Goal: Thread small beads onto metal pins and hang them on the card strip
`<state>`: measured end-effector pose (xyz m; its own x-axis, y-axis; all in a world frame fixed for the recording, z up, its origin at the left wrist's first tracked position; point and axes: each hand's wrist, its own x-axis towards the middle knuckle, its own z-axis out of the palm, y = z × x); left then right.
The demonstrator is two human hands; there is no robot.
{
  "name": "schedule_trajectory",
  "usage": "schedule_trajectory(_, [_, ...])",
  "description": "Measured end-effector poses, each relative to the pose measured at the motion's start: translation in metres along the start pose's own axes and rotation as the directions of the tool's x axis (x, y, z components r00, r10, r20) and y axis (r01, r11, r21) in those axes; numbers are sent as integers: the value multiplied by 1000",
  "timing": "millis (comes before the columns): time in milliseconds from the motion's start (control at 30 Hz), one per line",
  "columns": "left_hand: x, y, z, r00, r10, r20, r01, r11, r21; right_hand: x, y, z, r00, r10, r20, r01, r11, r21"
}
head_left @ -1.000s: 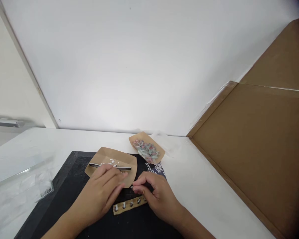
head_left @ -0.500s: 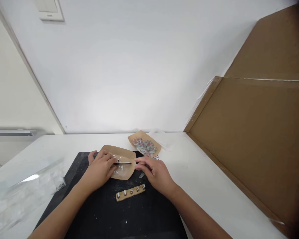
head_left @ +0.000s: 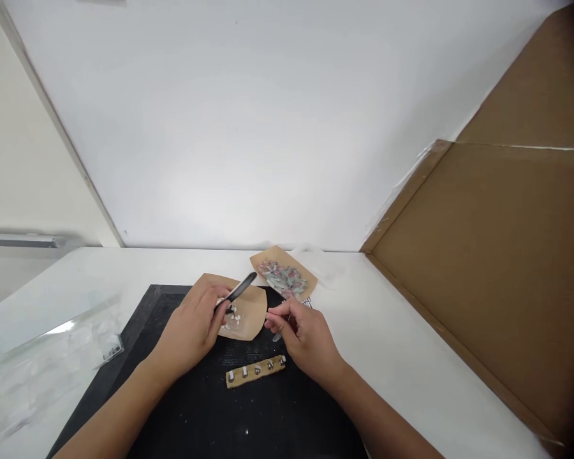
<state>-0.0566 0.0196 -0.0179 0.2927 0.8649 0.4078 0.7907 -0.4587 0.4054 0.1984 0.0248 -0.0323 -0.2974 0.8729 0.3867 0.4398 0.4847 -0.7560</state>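
My left hand (head_left: 196, 322) grips a thin black-and-white tool (head_left: 242, 288), which slants up to the right over a brown paper tray (head_left: 252, 312). Small white pieces (head_left: 236, 317) lie in that tray, partly behind my left fingers. Just right of the tray, my right hand (head_left: 303, 328) has its thumb and fingertips pinched together; what they hold is too small to make out. A small clear object (head_left: 277, 336) shows under the right fingers. Below the hands, a tan strip (head_left: 256, 371) bearing several metal pieces with white bits lies on the black mat (head_left: 229, 414).
Behind my right hand, a second paper tray (head_left: 310, 280) holds a pile of small wrapped pieces (head_left: 282, 277). A clear plastic compartment box (head_left: 52, 363) sits at the left. Cardboard (head_left: 483, 255) stands on the right, and a white wall rises behind the table.
The tool in my left hand has swung from lying flat to pointing up and right. My right fingertips have drawn together, away from the tray's edge. The view has shifted slightly.
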Motion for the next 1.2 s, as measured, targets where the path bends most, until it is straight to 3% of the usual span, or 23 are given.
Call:
schedule_trajectory(133, [-5,6,4,997,-20,75,26,996,-82,5,-14,9,995,-97,-34,94,994,-63])
schedule_trajectory(267, [-7,16,3,999,-35,22,39,979,-202,19,-28,17,972,-233,-23,226,959,-169])
schedule_trajectory(367, [-8,24,-2,999,-31,28,38,953,-302,30,-32,21,964,-260,-53,239,937,-255])
schedule_trajectory(400, [-9,26,-3,996,-30,81,57,936,-347,32,-31,22,967,-242,-79,217,946,-242])
schedule_trajectory(500, [-9,31,-8,962,-169,214,252,853,-458,31,-29,26,975,-164,-152,148,983,-110])
schedule_trajectory(700, [-8,31,-12,954,-233,190,300,782,-546,17,-24,29,973,-210,-97,219,970,102])
schedule_trajectory(800, [-8,31,-10,946,-204,254,315,765,-562,14,-24,30,960,-266,-88,271,961,53])
schedule_trajectory(967, [-9,31,-5,914,-116,389,350,709,-612,20,-16,33,933,-297,-203,287,955,-75])
schedule_trajectory(1200, [-9,34,-2,875,-144,463,454,578,-678,25,-12,34,904,-361,-229,304,919,-250])
